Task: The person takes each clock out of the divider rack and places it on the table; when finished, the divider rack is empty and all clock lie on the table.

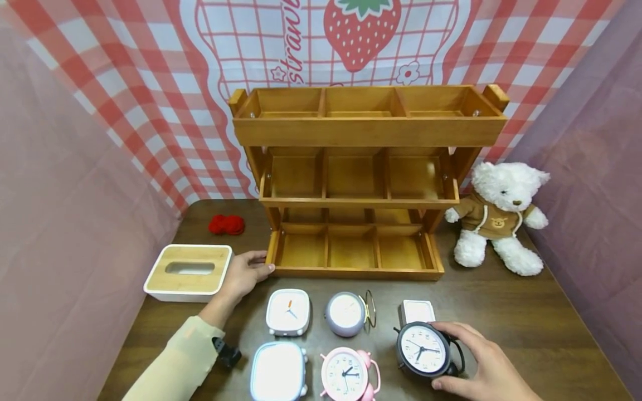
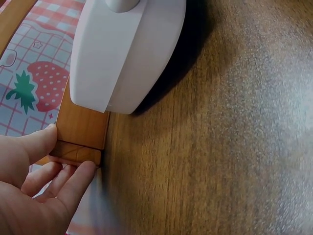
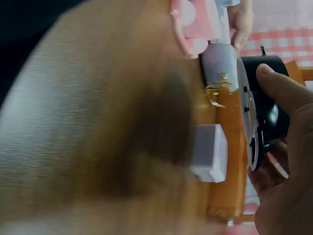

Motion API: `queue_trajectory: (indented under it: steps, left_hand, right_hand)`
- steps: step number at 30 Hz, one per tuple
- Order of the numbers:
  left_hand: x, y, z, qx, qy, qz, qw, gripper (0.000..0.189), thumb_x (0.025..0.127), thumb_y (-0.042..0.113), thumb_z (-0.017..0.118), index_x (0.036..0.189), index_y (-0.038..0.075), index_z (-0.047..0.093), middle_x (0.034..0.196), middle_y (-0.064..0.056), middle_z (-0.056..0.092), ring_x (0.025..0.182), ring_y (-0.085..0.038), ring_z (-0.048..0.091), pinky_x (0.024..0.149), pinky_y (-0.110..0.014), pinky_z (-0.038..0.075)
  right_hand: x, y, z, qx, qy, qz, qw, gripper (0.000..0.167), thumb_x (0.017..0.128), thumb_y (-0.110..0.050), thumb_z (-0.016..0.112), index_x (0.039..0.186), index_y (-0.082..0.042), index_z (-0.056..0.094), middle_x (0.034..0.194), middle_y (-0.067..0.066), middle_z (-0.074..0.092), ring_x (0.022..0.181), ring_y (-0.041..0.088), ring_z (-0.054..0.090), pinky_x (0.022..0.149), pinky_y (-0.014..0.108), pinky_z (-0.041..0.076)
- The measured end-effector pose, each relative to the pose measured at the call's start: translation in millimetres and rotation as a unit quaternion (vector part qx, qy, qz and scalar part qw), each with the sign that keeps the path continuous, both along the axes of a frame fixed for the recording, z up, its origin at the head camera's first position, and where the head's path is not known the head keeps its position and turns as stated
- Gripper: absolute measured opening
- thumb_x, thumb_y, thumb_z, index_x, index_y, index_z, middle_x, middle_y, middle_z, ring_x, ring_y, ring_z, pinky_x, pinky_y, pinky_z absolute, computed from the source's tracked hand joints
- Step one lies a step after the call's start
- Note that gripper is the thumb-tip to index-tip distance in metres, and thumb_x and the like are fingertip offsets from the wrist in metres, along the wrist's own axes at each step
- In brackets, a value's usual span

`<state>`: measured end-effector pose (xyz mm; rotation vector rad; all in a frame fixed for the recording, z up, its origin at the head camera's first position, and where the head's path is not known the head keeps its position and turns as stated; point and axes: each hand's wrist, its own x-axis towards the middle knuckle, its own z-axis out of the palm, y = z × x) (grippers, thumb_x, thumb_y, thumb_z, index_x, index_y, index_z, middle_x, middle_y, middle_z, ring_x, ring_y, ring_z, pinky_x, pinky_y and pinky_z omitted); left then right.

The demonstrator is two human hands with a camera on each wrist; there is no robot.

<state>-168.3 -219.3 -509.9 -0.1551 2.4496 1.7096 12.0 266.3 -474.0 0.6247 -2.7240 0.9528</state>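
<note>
My left hand (image 1: pixel 247 274) pinches the lower left front corner of the wooden shelf rack (image 1: pixel 368 132), thumb on one face and fingers on the other in the left wrist view. My right hand (image 1: pixel 484 365) grips a black alarm clock (image 1: pixel 423 350) by its right side, raised off the table in the right wrist view. Just behind it stands a small white box-shaped clock (image 1: pixel 418 311). To its left are a pink twin-bell alarm clock (image 1: pixel 344 374) and a round grey-purple clock (image 1: pixel 345 314) with a gold ring. Nearer my left arm are a white square clock (image 1: pixel 288 312) and a blue-rimmed one (image 1: pixel 278 372).
A tissue box (image 1: pixel 190 270) with a wooden lid sits left of my left wrist. Behind it lies a red fuzzy item (image 1: pixel 227 224). A white teddy bear (image 1: pixel 501 214) in a brown hoodie sits right of the rack. A checked strawberry cloth (image 1: pixel 361 33) hangs behind.
</note>
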Motion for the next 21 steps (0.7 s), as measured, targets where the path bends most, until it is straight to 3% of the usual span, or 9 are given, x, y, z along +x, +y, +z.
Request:
queue_trajectory:
  steps: [5,14,17,21]
  left_hand:
    - [-0.1,0.6,-0.2,-0.013,0.005,-0.002,0.9999,0.052,0.093,0.009,0.075,0.139,-0.007,0.058,0.131,-0.028,0.065,0.119,-0.035,0.067,0.082,-0.021,0.055]
    - [0.9,0.5,0.1,-0.016,0.002,-0.002,0.9999,0.053,0.093,0.010,0.075,0.140,-0.008,0.057,0.132,-0.028,0.064,0.120,-0.035,0.066,0.083,-0.022,0.056]
    - [0.8,1.5,0.5,-0.015,0.000,-0.001,0.9999,0.053,0.093,0.010,0.075,0.140,-0.008,0.056,0.132,-0.028,0.064,0.119,-0.034,0.066,0.083,-0.022,0.056]
    - [0.1,2.1,1.7,-0.020,-0.002,0.002,0.9998,0.053,0.093,0.010,0.076,0.140,-0.007,0.057,0.132,-0.028,0.064,0.119,-0.034,0.066,0.083,-0.022,0.055]
  right_hand:
    - [7.1,9,-19.2,0.008,0.000,0.021,0.9998,0.091,0.056,-0.047,0.100,0.136,-0.024,0.063,0.124,-0.012,0.066,0.111,-0.003,0.060,0.094,0.003,0.035]
    - [6.2,16,-46.2,0.000,0.025,0.048,0.9985,0.093,0.052,-0.046,0.101,0.133,-0.019,0.065,0.120,-0.012,0.067,0.107,-0.003,0.060,0.094,0.002,0.033]
    - [6.1,17,-50.0,-0.001,0.012,0.048,0.9988,0.091,0.053,-0.046,0.100,0.133,-0.020,0.065,0.120,-0.011,0.067,0.107,-0.002,0.060,0.092,0.005,0.037]
    - [6.6,18,-52.2,0.006,-0.036,0.033,0.9988,0.089,0.056,-0.050,0.098,0.134,-0.025,0.064,0.120,-0.012,0.066,0.106,-0.003,0.060,0.083,0.017,0.048]
